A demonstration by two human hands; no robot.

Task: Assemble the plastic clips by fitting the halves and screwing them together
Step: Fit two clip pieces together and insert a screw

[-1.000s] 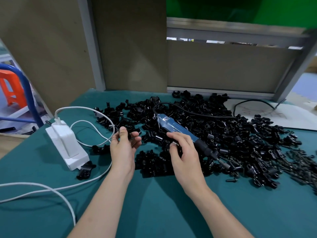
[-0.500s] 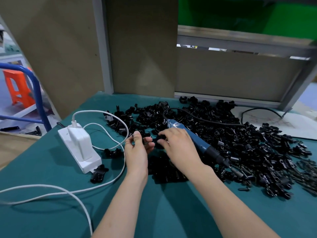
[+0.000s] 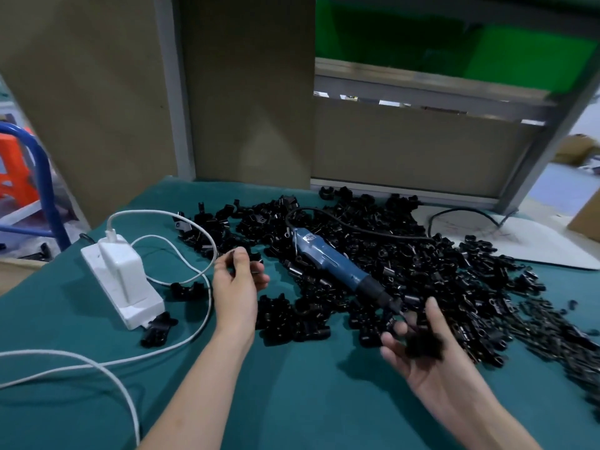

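A big heap of black plastic clip halves (image 3: 406,271) covers the middle and right of the green table (image 3: 292,401). On the heap lies a blue electric screwdriver (image 3: 328,261), tip pointing to the near right, with no hand on it. My left hand (image 3: 237,284) hovers at the heap's left edge and pinches a small thin black part (image 3: 256,272) in curled fingers. My right hand (image 3: 425,355) is palm up near the heap's front edge, holding a black clip piece (image 3: 422,347) that is blurred by motion.
A white power adapter (image 3: 121,274) with looping white cables (image 3: 181,258) lies at the left. Loose clip pieces (image 3: 157,329) sit beside it. The screwdriver's black cord (image 3: 357,228) runs back over the heap. A white sheet (image 3: 526,245) lies at the right; brown panels stand behind.
My right hand has left the screwdriver and swung to the near right, palm up, with a clip piece in it. My left hand stays at the heap's left edge.
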